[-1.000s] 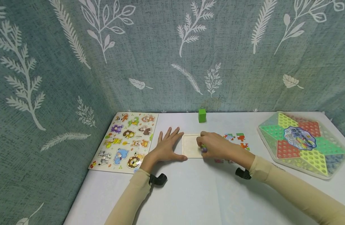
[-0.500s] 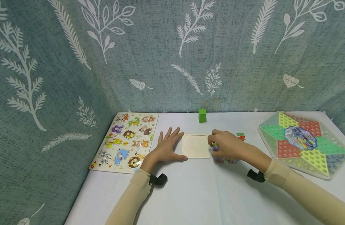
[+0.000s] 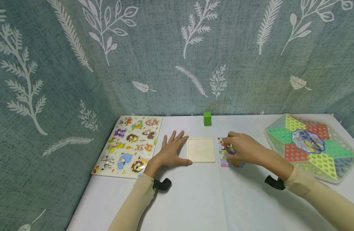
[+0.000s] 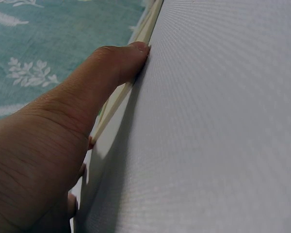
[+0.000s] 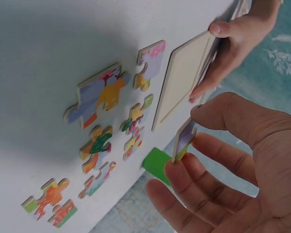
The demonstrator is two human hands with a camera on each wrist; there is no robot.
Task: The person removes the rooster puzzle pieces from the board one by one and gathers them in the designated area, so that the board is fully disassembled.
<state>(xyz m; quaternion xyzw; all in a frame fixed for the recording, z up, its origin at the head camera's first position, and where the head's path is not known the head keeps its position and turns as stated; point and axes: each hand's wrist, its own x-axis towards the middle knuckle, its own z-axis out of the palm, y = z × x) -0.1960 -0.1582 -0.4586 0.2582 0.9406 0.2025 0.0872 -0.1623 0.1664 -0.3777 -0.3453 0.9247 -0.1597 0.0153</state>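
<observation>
A small square wooden puzzle tray (image 3: 201, 150) lies bare on the white table. My left hand (image 3: 170, 153) rests at its left side with fingers spread, and the thumb (image 4: 133, 56) touches the tray's edge. In the right wrist view, my right hand (image 5: 242, 160) pinches a purple and green jigsaw piece (image 5: 185, 138) between thumb and fingers, held above the table. In the head view this hand hovers right of the tray, over loose jigsaw pieces (image 3: 224, 162), and partly hides them. The right wrist view shows several such pieces (image 5: 99, 94) lying picture side up.
A green block (image 3: 207, 118) stands behind the tray, near the back curtain. An animal peg puzzle board (image 3: 128, 146) lies at the left. To the right sits a hexagonal Chinese checkers box (image 3: 309, 147) with coloured triangles.
My right hand has moved right, from over the tray to above the loose pieces, still pinching the jigsaw piece. The tray's whole surface now shows. My left hand has stayed put.
</observation>
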